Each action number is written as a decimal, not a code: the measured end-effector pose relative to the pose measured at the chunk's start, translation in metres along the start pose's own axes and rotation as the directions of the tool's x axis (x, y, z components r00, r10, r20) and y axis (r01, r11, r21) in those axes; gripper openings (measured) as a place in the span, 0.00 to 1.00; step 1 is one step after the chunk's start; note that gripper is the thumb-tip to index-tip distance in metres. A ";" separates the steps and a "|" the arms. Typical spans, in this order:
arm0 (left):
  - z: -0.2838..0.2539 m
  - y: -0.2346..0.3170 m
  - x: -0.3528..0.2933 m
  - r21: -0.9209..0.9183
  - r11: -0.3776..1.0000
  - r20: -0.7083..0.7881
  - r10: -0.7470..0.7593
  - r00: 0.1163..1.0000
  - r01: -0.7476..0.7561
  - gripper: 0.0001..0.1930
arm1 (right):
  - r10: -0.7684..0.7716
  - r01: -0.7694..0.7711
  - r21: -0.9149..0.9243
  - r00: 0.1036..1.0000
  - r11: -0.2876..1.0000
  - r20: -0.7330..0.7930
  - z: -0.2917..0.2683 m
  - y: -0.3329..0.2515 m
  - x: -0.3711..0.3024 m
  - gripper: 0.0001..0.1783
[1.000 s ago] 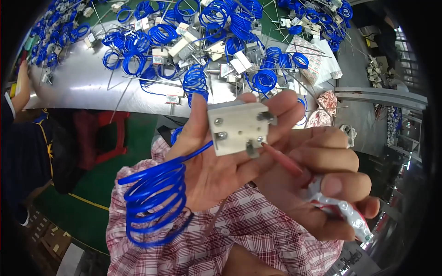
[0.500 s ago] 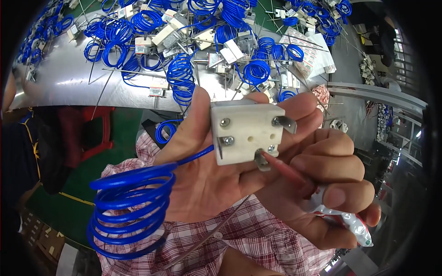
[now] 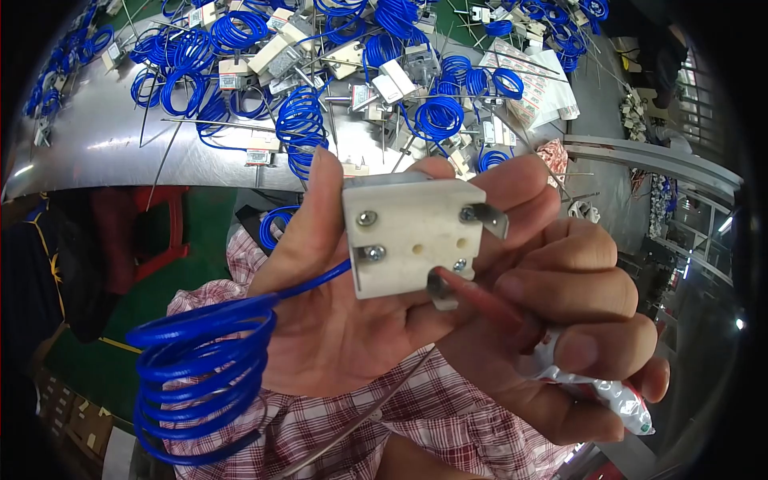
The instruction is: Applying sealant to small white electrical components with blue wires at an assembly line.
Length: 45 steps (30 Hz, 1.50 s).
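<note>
Two bare hands fill the near view, raised above a lap in red-and-white checked cloth (image 3: pixel 416 416). In the left hand (image 3: pixel 336 320), thumb up one side and fingers curled behind the other, sits a cream-white square ceramic block with metal screws and tabs (image 3: pixel 412 236), its flat face turned toward the camera. From the block's left edge a thin blue wire runs down into a springy blue wire coil (image 3: pixel 204 376) that hangs beside the left wrist. The right hand (image 3: pixel 552 336) is clenched around a small white squeeze tube with a red nozzle (image 3: pixel 552 360); the red tip touches the lower right corner of the block, by a metal tab, and the tube's crimped end sticks out past the little finger. A thin metal rod (image 3: pixel 376 412) slants across the lap below the hands. Farther off, a grey metal table (image 3: pixel 88 152) stretches across the upper view, heaped toward its far edge with many more blue wire coils and white blocks (image 3: pixel 304 120), and a printed white sheet (image 3: pixel 544 72) lies near its right end.
</note>
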<state>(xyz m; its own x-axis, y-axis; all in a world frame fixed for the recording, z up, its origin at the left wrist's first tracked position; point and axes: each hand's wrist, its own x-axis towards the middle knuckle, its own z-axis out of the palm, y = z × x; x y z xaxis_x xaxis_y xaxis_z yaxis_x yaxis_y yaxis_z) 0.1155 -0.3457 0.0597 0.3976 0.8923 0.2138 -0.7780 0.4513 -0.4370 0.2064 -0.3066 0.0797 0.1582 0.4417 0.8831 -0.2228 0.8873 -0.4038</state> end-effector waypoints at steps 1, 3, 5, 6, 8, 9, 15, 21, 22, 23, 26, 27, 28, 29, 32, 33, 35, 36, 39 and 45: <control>0.000 -0.001 0.002 -0.003 1.000 0.001 -0.014 1.000 0.014 0.32 | -0.015 0.016 -0.039 1.000 0.999 0.009 -0.003 -0.002 0.003 0.26; -0.001 0.001 -0.002 0.000 1.000 0.000 0.003 1.000 -0.003 0.32 | 0.005 -0.004 -0.033 1.000 0.999 0.027 -0.002 -0.001 -0.001 0.27; 0.000 0.001 -0.003 0.003 1.000 -0.047 0.019 0.999 -0.019 0.31 | 0.016 -0.014 -0.041 0.999 0.999 0.047 -0.001 0.000 -0.002 0.27; 0.000 0.001 -0.002 -0.001 1.000 -0.046 0.015 0.999 -0.015 0.31 | 0.008 -0.006 -0.055 0.999 0.998 0.038 -0.001 -0.001 -0.001 0.27; -0.001 0.003 -0.001 0.025 0.999 -0.023 -0.024 0.999 0.025 0.31 | 0.003 -0.001 -0.067 1.000 0.998 0.029 -0.001 0.000 0.000 0.27; -0.001 0.003 -0.001 0.024 0.999 -0.024 -0.020 1.000 0.021 0.31 | 0.001 0.001 -0.064 0.999 0.998 0.033 -0.001 0.000 0.000 0.27; -0.001 0.001 0.001 0.085 0.996 -0.008 -0.034 0.999 0.034 0.31 | 0.092 -0.057 -0.183 0.978 0.981 0.188 -0.015 -0.013 0.008 0.27; 0.022 -0.003 0.003 -0.084 0.995 -0.299 0.021 0.954 -0.048 0.31 | 0.106 -0.050 -0.254 0.971 0.966 0.215 -0.018 -0.017 0.009 0.27; 0.024 -0.003 0.003 -0.070 0.996 -0.341 0.024 0.940 -0.051 0.31 | 0.132 -0.041 -0.321 0.955 0.946 0.265 -0.020 -0.019 0.009 0.28; 0.025 -0.003 0.003 -0.054 0.997 -0.383 0.032 0.923 -0.057 0.30 | 0.133 -0.044 -0.319 0.955 0.947 0.265 -0.018 -0.017 0.008 0.28; 0.025 0.000 0.002 -0.082 0.995 -0.399 0.017 0.917 -0.054 0.30 | 0.111 -0.090 -0.131 0.981 0.987 0.159 -0.013 -0.010 0.005 0.28; 0.025 -0.001 0.002 -0.083 0.995 -0.399 0.013 0.917 -0.051 0.30 | 0.151 -0.130 -0.120 0.971 0.984 0.185 -0.014 -0.011 0.006 0.28; 0.026 -0.002 0.002 -0.070 0.996 -0.413 0.023 0.910 -0.057 0.30 | 0.191 -0.171 -0.110 0.959 0.979 0.211 -0.015 -0.012 0.007 0.28; 0.026 -0.003 0.003 -0.057 0.997 -0.427 0.031 0.904 -0.061 0.30 | 0.190 -0.169 -0.113 0.959 0.979 0.211 -0.016 -0.012 0.008 0.28; 0.026 -0.004 0.005 -0.041 0.998 -0.427 0.021 0.904 -0.043 0.30 | 0.226 -0.213 -0.083 0.953 0.974 0.201 -0.016 -0.013 0.009 0.26; 0.026 -0.004 0.004 -0.038 0.998 -0.427 0.026 0.904 -0.046 0.30 | 0.239 -0.230 -0.067 0.951 0.971 0.198 -0.016 -0.013 0.009 0.25; 0.025 -0.006 0.003 -0.028 0.998 -0.416 0.040 0.908 -0.056 0.31 | 0.252 -0.246 -0.052 0.948 0.968 0.195 -0.018 -0.014 0.009 0.24; 0.025 -0.006 0.002 -0.028 0.998 -0.416 0.039 0.909 -0.056 0.31 | 0.266 -0.265 -0.037 0.941 0.964 0.210 -0.021 -0.014 0.010 0.24; 0.024 -0.005 0.003 -0.070 0.997 -0.418 0.011 0.909 -0.044 0.32 | 0.291 -0.293 -0.024 0.932 0.956 0.217 -0.020 -0.015 0.010 0.23; 0.021 -0.008 0.003 -0.058 0.997 -0.394 0.030 0.919 -0.058 0.32 | 0.282 -0.281 -0.021 0.954 0.959 0.106 -0.012 -0.012 0.005 0.23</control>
<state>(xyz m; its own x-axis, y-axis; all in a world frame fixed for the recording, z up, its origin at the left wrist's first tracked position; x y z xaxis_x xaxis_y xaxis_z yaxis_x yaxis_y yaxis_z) 0.1124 -0.3467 0.0816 0.5332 0.8306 -0.1608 -0.7703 0.3981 -0.4982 0.2218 -0.3139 0.0858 -0.0136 0.6572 0.7536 -0.2378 0.7299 -0.6408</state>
